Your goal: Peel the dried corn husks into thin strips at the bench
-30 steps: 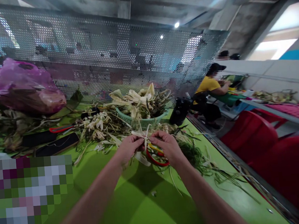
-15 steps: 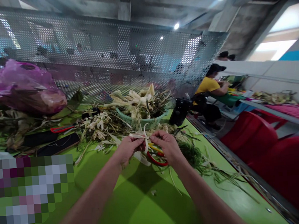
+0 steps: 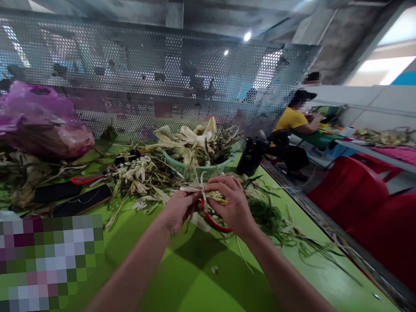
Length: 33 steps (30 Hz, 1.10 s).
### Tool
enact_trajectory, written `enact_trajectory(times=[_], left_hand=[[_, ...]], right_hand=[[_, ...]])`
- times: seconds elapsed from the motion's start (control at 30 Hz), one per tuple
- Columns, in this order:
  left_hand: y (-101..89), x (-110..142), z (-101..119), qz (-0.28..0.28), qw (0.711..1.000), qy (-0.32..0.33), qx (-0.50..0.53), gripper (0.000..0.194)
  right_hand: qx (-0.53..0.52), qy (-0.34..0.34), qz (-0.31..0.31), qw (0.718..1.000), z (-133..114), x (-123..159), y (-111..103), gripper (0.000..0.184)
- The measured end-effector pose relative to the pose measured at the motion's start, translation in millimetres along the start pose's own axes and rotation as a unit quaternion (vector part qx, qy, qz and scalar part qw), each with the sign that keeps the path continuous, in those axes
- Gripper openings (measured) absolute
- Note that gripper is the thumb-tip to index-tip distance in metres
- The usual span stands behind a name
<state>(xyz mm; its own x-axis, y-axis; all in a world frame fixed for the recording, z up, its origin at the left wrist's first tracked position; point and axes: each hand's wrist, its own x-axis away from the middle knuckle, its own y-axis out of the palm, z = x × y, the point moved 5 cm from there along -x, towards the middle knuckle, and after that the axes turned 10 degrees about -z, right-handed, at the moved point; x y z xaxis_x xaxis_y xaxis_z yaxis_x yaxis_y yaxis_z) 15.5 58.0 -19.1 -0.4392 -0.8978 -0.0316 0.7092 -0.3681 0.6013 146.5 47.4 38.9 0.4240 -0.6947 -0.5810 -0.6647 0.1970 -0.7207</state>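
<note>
- Two bare hands meet over a green table (image 3: 205,300), just short of a teal basket (image 3: 198,171) heaped with dried husks (image 3: 192,135).
- Left hand (image 3: 178,209): thumb and fingers pinched on a pale strip (image 3: 192,189), which lies between the hands, raised above the tabletop.
- Right hand (image 3: 233,204): fingers curved, tips right at the strip; whether they grip it, I cannot tell.
- Below the hands: a curved red object (image 3: 216,223), partly hidden by the right hand.
- Beside the right wrist: loose green fibres (image 3: 268,213).
- Far left: a purple plastic bag (image 3: 43,125).
- Beyond, right: a seated person in yellow (image 3: 291,119), near red chairs (image 3: 350,183).
</note>
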Motion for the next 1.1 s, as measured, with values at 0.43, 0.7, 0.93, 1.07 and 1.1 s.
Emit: enact_trajectory(times=[0.43,0.7,0.93,1.07,1.1], left_hand=[[1.7,-0.8,-2.8,-0.020,0.996,0.015,-0.088,0.028],[10.2,5.1,5.5,-0.016,0.987,0.006,-0.162,0.028],[8.1,0.8,1.2,-0.012,0.982,0.025,-0.187,0.031],[7.4,2.2,-3.5,-0.007,0.986,-0.010,-0.166,0.034],[7.3,3.0,-4.0,-0.003,0.986,-0.015,-0.164,0.032]], right_hand=[[-0.360,0.209,0.012,0.909,23.3,8.8,13.8,0.017],[-0.448,0.236,-0.010,0.862,30.9,9.0,22.2,0.036],[-0.464,0.238,0.000,0.853,29.5,9.7,21.3,0.023],[-0.426,0.234,0.048,0.873,32.2,9.2,14.2,0.022],[-0.419,0.235,0.055,0.875,33.1,9.3,13.1,0.021]])
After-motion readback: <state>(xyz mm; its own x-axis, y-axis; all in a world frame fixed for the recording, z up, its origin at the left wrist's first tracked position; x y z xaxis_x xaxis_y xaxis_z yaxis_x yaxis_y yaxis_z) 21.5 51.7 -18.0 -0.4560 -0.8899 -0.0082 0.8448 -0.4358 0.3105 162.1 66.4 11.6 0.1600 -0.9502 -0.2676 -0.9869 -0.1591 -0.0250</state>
